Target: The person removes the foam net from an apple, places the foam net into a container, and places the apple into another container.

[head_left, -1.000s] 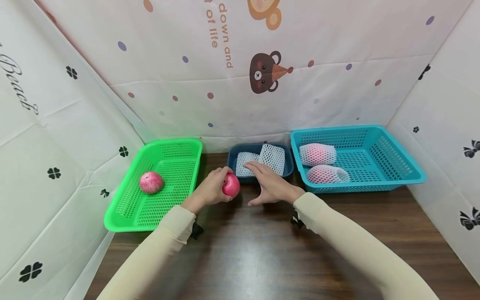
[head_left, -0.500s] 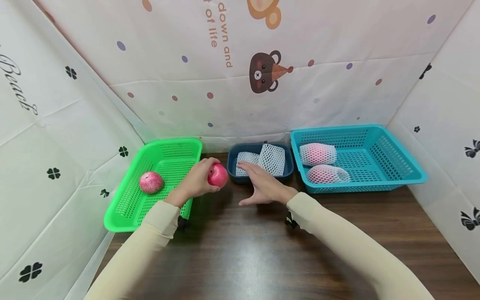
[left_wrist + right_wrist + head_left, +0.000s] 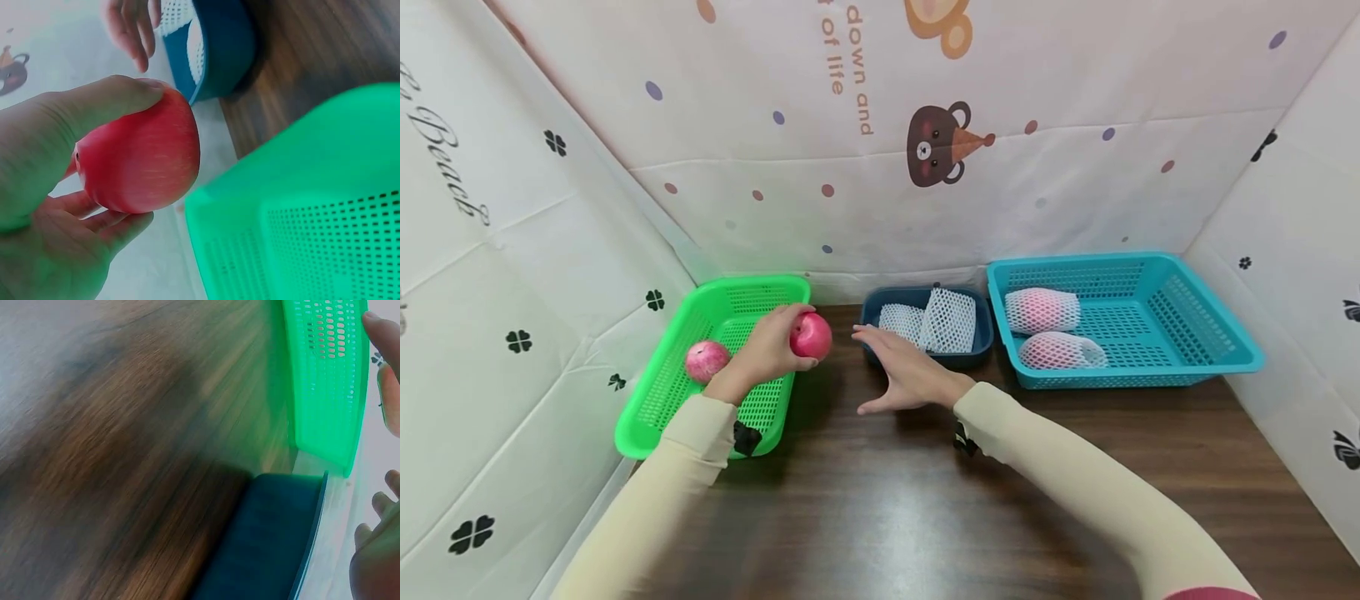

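1. The left hand (image 3: 767, 343) is gripping a red apple (image 3: 811, 336) near the green basket (image 3: 763, 408);
2. the right hand (image 3: 913, 373) is hovering, thumb and fingers spread wide, near the dark blue bin (image 3: 962, 362);
3. another apple (image 3: 707, 362) is lying in the green basket.

1. Behind the dark brown wood-grain table (image 3: 827, 508), a pale cloth backdrop (image 3: 880, 217) carries a sideways brown bear-head print (image 3: 932, 148) in an orange party hat.
2. Left of and above the bear, brown lettering (image 3: 861, 75) reads "down and"; coloured dots (image 3: 653, 90) scatter around it.
3. Far left of the bear, a white cloth wall (image 3: 550, 267) shows black clovers (image 3: 472, 535) and script.
4. Far right, another white cloth wall (image 3: 1285, 333) bears black bows (image 3: 1347, 450).
5. Well below the bear, whitish glare (image 3: 898, 521) lies on the table.
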Demonstrator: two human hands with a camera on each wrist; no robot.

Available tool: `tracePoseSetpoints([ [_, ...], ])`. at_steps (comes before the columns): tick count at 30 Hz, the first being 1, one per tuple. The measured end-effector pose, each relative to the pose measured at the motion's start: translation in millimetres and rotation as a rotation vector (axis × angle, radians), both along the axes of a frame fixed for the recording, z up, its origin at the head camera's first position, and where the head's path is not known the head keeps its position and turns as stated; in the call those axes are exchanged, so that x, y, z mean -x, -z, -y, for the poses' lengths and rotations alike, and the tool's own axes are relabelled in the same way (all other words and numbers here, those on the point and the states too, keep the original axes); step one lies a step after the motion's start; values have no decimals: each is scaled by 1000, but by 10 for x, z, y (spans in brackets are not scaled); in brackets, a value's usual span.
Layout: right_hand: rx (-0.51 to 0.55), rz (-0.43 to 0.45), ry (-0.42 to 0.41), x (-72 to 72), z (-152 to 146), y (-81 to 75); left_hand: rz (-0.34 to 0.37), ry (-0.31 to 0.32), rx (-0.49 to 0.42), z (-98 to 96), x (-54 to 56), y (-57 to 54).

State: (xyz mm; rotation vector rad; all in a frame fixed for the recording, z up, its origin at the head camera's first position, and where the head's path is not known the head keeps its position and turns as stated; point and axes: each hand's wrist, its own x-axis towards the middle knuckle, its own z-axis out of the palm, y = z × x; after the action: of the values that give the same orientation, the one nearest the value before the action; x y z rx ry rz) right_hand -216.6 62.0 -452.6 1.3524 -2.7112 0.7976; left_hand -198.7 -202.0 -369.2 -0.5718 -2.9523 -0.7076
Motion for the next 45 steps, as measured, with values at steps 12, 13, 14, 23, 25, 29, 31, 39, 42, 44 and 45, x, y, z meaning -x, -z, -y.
tracePoseSetpoints([
  [12, -34, -26, -47, -1, 277, 14, -73, -39, -22, 328, 34, -98],
  [13, -36, -29, -51, -2, 300, 16, -72, -46, -24, 355, 29, -98],
  [14, -37, -34, -56, -1, 323, 16, -70, -55, -27, 381, 25, -95],
  [23, -36, -37, -100, 16, 506, -36, -43, -122, -45, 562, 20, -85],
  [25, -46, -39, -102, 27, 535, -39, -40, -129, -43, 586, 19, -81],
  [29, -62, -52, -107, 54, 593, -36, -24, -146, -49, 627, 9, -70],
  [31, -70, -62, -110, 70, 624, -37, -20, -153, -55, 650, 5, -63],
  [39, -85, -72, -142, 126, 729, -41, -20, -174, -56, 733, -2, -46],
  [42, -97, -67, -151, 129, 765, -45, -21, -178, -52, 756, -5, -50],
  [44, -110, -60, -155, 130, 789, -48, -24, -182, -48, 776, -5, -50],
  [45, -116, -58, -156, 132, 800, -49, -24, -184, -47, 787, -4, -50],
])
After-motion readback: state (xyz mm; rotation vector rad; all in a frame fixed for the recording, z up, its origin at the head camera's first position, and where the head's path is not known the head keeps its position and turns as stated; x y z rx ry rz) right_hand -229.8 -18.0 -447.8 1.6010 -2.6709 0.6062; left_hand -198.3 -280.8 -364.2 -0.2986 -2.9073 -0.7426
